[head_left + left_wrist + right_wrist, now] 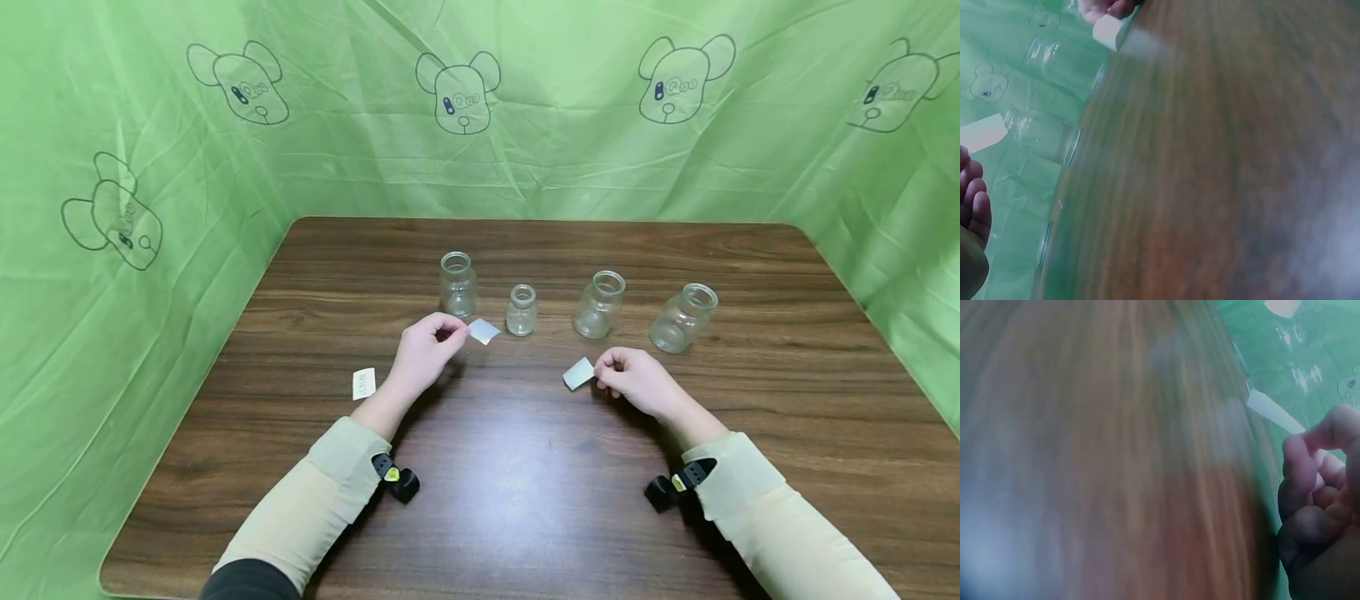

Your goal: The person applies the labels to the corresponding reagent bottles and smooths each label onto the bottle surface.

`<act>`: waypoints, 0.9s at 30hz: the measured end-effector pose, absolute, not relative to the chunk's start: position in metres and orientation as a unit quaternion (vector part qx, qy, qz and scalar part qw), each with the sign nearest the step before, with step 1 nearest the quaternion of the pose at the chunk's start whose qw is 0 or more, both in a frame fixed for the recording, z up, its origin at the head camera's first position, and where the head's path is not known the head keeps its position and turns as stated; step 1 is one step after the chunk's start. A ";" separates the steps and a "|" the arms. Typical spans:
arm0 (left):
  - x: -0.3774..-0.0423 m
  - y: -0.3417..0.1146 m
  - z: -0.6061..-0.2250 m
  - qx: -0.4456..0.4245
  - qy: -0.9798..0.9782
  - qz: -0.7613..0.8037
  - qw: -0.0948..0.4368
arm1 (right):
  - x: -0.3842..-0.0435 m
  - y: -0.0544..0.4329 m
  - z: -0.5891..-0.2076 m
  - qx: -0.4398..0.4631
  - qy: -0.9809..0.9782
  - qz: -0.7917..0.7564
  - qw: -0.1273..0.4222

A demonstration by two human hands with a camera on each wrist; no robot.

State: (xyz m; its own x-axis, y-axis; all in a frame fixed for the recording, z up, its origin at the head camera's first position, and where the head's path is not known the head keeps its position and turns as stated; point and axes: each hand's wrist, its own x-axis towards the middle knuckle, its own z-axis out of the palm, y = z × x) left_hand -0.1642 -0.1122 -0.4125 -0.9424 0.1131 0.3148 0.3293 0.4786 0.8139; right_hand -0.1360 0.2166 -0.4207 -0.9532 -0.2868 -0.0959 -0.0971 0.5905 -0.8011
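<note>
My left hand pinches one edge of a small white paper slip, held in front of the jars. Between the thumb and fingertips of my right hand is another pale paper slip. That slip juts out to the left of the fingers, also in the right wrist view. A small glass jar stands just right of the left hand's slip. Behind the left hand is a taller glass jar. Two more open glass jars, one nearer the middle and one at the right, stand beyond the right hand.
A third paper slip with handwriting lies on the brown wooden table, left of the left forearm. Green cloth printed with animal heads hangs behind the table and along both sides. Each wrist wears a small black camera.
</note>
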 end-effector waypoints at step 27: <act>-0.160 -0.115 -0.409 -0.118 -0.849 -0.501 0.123 | -0.138 0.194 -0.404 -0.143 0.925 -0.350 0.027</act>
State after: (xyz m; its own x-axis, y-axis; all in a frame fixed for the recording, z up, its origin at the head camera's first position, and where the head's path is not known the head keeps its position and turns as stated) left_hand -0.1596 -0.1148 -0.4091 -0.9418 0.0764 0.3275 0.3236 0.4706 0.8209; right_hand -0.1377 0.1938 -0.4040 -0.9578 -0.2831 0.0506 -0.2455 0.7137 -0.6560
